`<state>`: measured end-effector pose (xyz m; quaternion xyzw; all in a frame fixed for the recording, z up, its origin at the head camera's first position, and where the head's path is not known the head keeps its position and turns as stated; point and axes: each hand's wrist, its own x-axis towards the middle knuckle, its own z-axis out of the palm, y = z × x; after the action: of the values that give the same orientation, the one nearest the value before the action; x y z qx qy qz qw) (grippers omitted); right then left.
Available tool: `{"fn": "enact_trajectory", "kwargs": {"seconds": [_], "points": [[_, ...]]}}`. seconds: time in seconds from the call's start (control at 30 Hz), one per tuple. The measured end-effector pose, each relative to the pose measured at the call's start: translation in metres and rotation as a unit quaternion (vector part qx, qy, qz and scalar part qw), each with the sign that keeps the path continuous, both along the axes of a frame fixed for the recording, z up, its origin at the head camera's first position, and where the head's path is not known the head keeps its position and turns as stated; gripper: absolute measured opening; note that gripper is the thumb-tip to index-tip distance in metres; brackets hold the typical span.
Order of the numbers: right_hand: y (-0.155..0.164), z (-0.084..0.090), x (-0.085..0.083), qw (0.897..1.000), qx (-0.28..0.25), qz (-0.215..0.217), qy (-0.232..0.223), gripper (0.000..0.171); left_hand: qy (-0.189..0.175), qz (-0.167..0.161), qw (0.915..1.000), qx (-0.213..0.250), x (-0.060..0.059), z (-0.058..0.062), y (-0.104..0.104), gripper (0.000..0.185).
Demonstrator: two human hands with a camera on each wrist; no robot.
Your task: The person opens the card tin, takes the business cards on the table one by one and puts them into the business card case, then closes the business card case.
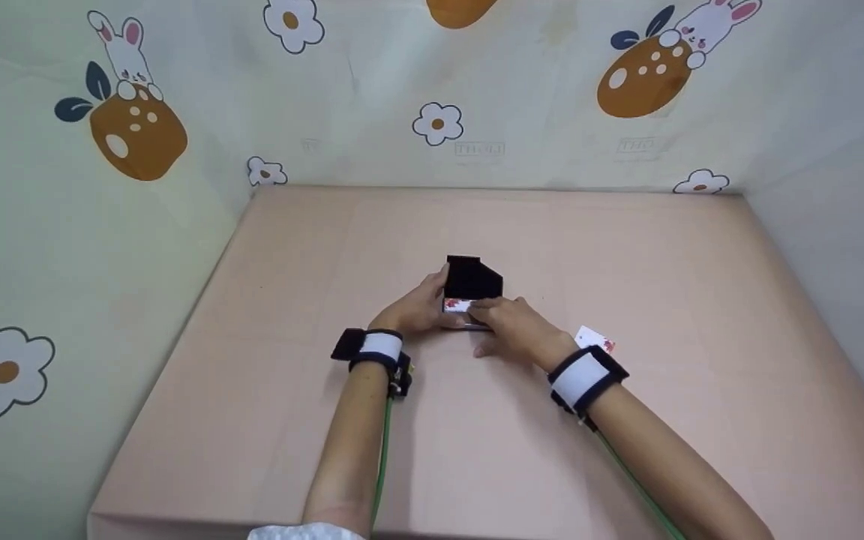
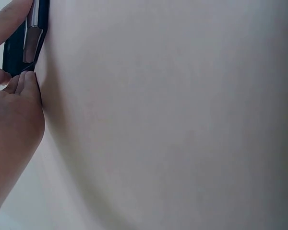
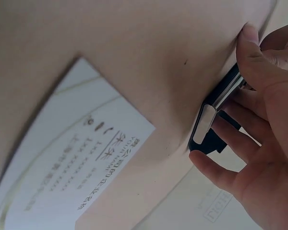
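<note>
A black business card case (image 1: 471, 279) lies on the table with its lid folded back, its metal-edged tray (image 3: 205, 124) toward the person. Inside shows a white card with red print (image 1: 455, 305). My left hand (image 1: 418, 306) grips the case from the left, its fingers along the side and front edge. With extended fingers, my right hand (image 1: 520, 328) touches the card and the right part of the case, covering some of it. The right thumb (image 3: 252, 52) stands away from the case. Beside the right wrist lies a loose white business card (image 3: 86, 153), printed side up.
A pinkish cloth covers the table (image 1: 297, 247). Pale walls (image 1: 372, 82) with rabbit and flower prints enclose its back and sides. Wrist straps (image 1: 586, 377) with green cables (image 1: 382, 465) run along both forearms.
</note>
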<state>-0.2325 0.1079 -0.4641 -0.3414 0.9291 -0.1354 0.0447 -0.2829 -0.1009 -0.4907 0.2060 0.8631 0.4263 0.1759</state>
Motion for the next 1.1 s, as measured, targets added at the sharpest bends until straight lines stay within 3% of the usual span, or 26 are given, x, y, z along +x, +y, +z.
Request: {"fn": "enact_trajectory", "kwargs": {"seconds": [0.37, 0.5, 0.83, 1.1], "points": [[0.001, 0.0, 0.003, 1.0, -0.011, -0.005, -0.01, 0.06, -0.003, -0.004, 1.0, 0.004, 0.002, 0.002, 0.001, 0.111], [0.007, 0.0, 0.006, 1.0, -0.013, 0.009, 0.007, 0.059, -0.01, -0.002, 0.9999, 0.005, 0.002, 0.002, 0.0, 0.111], [0.049, 0.004, 0.026, 0.994, 0.001, 0.027, 0.102, 0.068, -0.043, 0.023, 0.9987, -0.017, 0.0, 0.004, 0.0, 0.111], [0.076, 0.009, 0.043, 0.996, 0.024, 0.004, 0.085, 0.078, -0.058, 0.042, 0.9968, -0.034, 0.002, 0.004, 0.002, 0.113]]}}
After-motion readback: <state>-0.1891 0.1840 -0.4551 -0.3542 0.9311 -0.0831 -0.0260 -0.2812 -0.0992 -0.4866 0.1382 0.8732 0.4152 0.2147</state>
